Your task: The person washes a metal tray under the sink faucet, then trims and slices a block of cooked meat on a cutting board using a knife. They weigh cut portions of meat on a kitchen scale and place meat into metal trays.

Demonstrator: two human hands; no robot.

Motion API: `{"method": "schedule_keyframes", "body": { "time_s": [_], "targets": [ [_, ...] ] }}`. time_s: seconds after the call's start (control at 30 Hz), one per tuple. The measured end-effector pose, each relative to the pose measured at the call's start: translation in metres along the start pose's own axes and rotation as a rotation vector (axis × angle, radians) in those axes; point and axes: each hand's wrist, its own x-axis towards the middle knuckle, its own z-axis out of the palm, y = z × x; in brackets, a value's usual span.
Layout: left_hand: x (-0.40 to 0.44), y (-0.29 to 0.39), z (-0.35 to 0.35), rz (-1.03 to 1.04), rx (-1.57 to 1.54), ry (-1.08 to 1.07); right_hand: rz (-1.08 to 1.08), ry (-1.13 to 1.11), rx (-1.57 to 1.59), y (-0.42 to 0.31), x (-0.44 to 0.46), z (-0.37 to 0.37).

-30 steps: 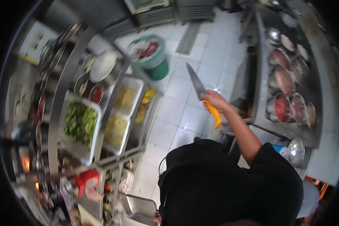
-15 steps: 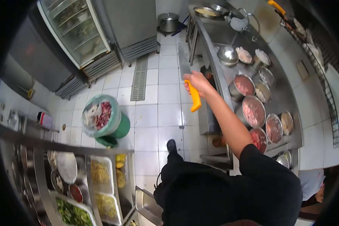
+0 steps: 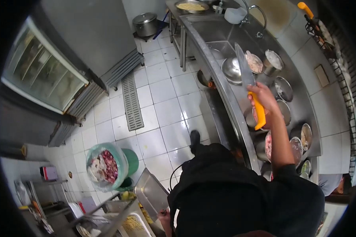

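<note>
A large knife with a yellow handle (image 3: pixel 258 111) is gripped in my right hand (image 3: pixel 263 96), its blade (image 3: pixel 244 67) pointing up and away over the steel counter with the sink. Beneath and around that hand are metal bowls of meat, and a shiny empty-looking steel bowl (image 3: pixel 232 70) lies just left of the blade. Low in the view, my left hand (image 3: pixel 164 215) closes on the edge of a steel tray (image 3: pixel 151 193), which hangs tilted beside my body.
A green bin (image 3: pixel 124 168) lined with plastic holds dark red pieces. A floor drain (image 3: pixel 131 102) runs along the tiles. Fridges (image 3: pixel 47 67) line the left, a lidded pot (image 3: pixel 145 25) stands at the back, and a rack with food trays (image 3: pixel 134 223) is at lower left. Another person's arm (image 3: pixel 338 183) shows at right.
My right hand with the knife has moved from above the floor to over the counter. The counter and sink are closer, the food rack has slid down out of view, and more of the tray shows.
</note>
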Motion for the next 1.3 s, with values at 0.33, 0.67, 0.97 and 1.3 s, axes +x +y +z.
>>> {"method": "schedule_keyframes", "body": {
  "time_s": [0.33, 0.67, 0.97, 1.3],
  "targets": [
    [-0.173, 0.184, 0.371, 0.575, 0.471, 0.013, 0.054, 0.136, 0.226, -0.02, 0.146, -0.039],
    [-0.254, 0.189, 0.89, 0.913, 0.994, -0.57, 0.139, 0.256, 0.441, -0.039, 0.245, -0.061],
    [-0.207, -0.058, 1.185, 0.463, 1.597, -1.111, 0.215, 0.685, 0.612, -0.04, 0.267, -0.036],
    [-0.079, -0.202, 1.187, 0.308, 2.006, -0.889, 0.335, 0.954, 0.909, -0.045, 0.315, 0.053]
  ]
}}
